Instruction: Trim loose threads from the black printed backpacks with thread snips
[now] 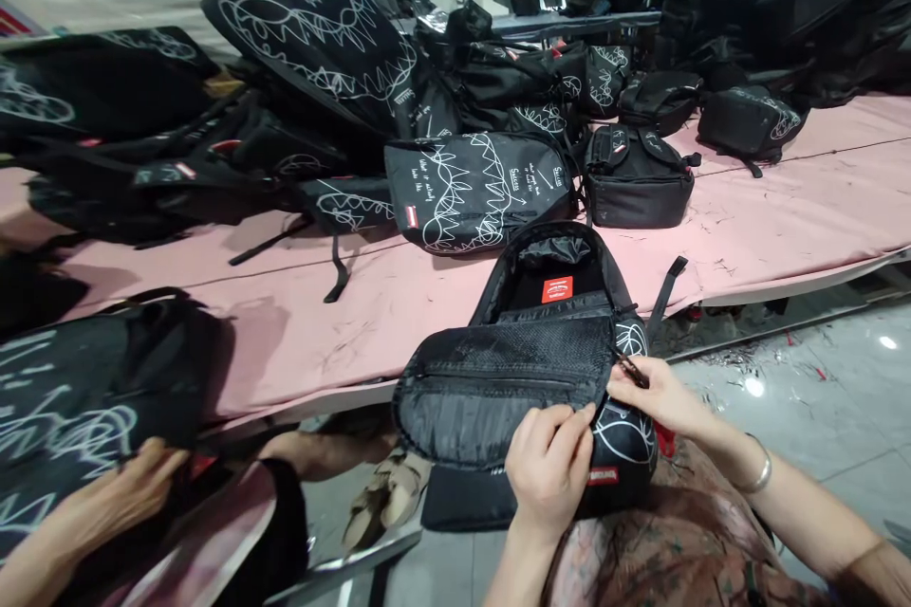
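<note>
An unzipped black backpack with white scribble print lies across my lap and the table edge. Its front panel, lined with mesh and a zipped pocket, is folded down toward me, and a red label shows inside. My left hand pinches the edge of that panel near its right corner. Just beyond it, my right hand is closed around small dark thread snips, their tips by the zipper edge. Its fingertips touch the bag's side, and part of the snips is hidden in the hand.
Finished-looking printed backpacks crowd the pink-covered table, with loose threads scattered on it. At left, another person's hand rests on a black bag. Sandals are below the table; thread scraps litter the floor at right.
</note>
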Motion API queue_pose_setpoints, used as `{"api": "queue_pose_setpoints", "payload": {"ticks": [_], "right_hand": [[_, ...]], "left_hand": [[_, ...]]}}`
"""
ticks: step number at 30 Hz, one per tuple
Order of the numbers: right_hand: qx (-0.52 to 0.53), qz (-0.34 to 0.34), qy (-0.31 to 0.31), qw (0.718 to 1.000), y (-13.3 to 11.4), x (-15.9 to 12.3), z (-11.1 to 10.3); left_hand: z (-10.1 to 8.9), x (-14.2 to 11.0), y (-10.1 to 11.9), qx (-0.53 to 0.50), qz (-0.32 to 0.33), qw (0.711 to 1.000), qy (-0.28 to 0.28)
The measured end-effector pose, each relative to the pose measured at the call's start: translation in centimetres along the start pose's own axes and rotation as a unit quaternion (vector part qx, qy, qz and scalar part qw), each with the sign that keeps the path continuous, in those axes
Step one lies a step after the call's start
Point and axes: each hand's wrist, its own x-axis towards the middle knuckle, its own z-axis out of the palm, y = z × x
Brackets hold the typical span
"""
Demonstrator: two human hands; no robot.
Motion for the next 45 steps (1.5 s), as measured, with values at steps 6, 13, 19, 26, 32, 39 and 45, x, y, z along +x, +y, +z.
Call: {"api": "queue_pose_setpoints", "payload": {"ticks": [6, 13, 19, 26, 32, 39, 45], "right_hand": [[0.038, 0.038, 0.030, 0.998, 0.5, 0.1, 2.0], [0.025, -0.001, 0.051, 0.998, 0.3, 0.2, 2.6], [-0.002, -0.017, 0.046, 0.999, 0.3, 0.3, 2.6], [-0.112, -0.064, 0.035, 0.991, 0.7, -0.9, 0.5], [-0.391, -0.178, 0.082, 0.899, -0.1, -2.5, -1.3], [-0.522, -0.243, 0.060, 0.815, -0.7, -2.3, -1.8], [-0.517, -0.249, 0.037, 0.818, -0.8, -2.1, -2.4]], "left_hand": [[-1.3, 1.8, 0.3, -0.126, -0.177, 0.971, -0.105], [-1.1, 4.1, 1.7, 0.020, -0.219, 0.969, -0.113], [0.0, 3.7, 1.4, -0.021, -0.177, 0.982, -0.065], [0.5, 3.2, 0.9, -0.067, -0.228, 0.970, -0.045], [0.9, 3.4, 1.2, -0.068, -0.226, 0.970, -0.049], [1.2, 3.6, 1.5, -0.059, -0.225, 0.971, -0.057], [1.2, 3.7, 1.5, -0.049, -0.228, 0.971, -0.055]]}}
